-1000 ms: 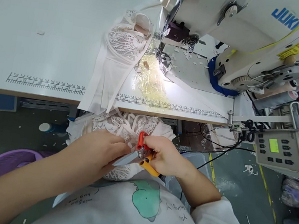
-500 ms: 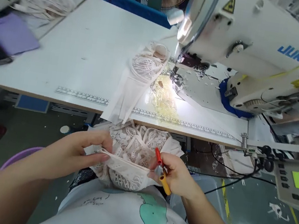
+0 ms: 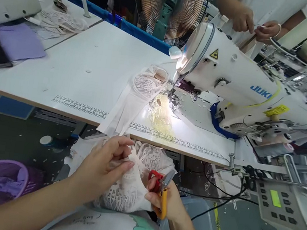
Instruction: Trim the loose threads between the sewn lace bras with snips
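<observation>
A white lace bra (image 3: 124, 193) lies gathered over my lap, below the table edge. My left hand (image 3: 105, 169) is closed, thumb and fingers pinching the fabric near its upper left side. Held in my right hand (image 3: 171, 198) is a pair of scissors (image 3: 164, 193) with one red and one orange handle, its blades pointing up and to the right. The right thumb and fingertips also touch the right edge of the bra. Another lace piece (image 3: 146, 85) with a cup and long pale strips rests on the table, its strips hanging over the front edge.
A lit JUKI sewing machine (image 3: 233, 81) stands on the white table (image 3: 71, 64), with scraps around its needle. A control box (image 3: 281, 207) hangs at right. A purple basket (image 3: 23, 182) is on the floor at left. A co-worker's hands (image 3: 253, 26) show behind, near a fan (image 3: 169, 9).
My left hand has moved up and right along the bra, whose stretched edge is now bunched. The scissors have turned, with their blades now showing at the upper right. The view has tilted upward.
</observation>
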